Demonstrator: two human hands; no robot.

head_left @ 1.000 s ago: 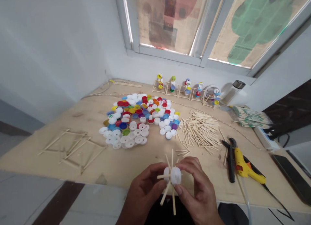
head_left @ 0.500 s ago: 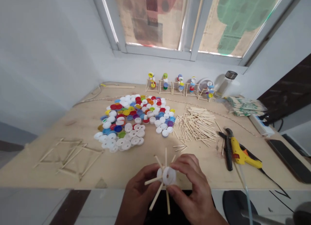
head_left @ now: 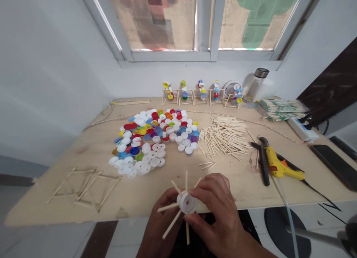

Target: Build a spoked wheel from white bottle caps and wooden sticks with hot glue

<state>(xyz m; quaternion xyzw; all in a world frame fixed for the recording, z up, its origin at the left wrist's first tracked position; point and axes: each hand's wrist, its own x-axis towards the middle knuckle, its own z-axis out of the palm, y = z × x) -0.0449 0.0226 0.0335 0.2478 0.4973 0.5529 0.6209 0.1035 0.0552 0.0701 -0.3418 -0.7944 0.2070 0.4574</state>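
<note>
Between my hands, in front of the table's near edge, is a wheel of white bottle caps (head_left: 187, 203) with wooden sticks poking outward like spokes. The front cap has a small hole at its middle. My left hand (head_left: 164, 209) grips the wheel from behind on the left, its fingertips partly hidden by the caps and sticks. My right hand (head_left: 219, 209) pinches the front cap at its right side, thumb below and fingers above. Beyond them lie a pile of coloured and white bottle caps (head_left: 156, 129) and a heap of short wooden sticks (head_left: 224, 137).
A yellow glue gun (head_left: 275, 163) and black-handled pliers (head_left: 263, 165) lie at the right, near a phone (head_left: 334, 165). Stick frames (head_left: 86, 187) rest at the left. Several small cap wheels on stands (head_left: 201, 96), a fan (head_left: 232, 89) and a bottle (head_left: 255, 85) line the back.
The cap wheel has turned slightly, and its front cap now sits closer over the rear one. Both hands stay on it. The whole view has shifted a little.
</note>
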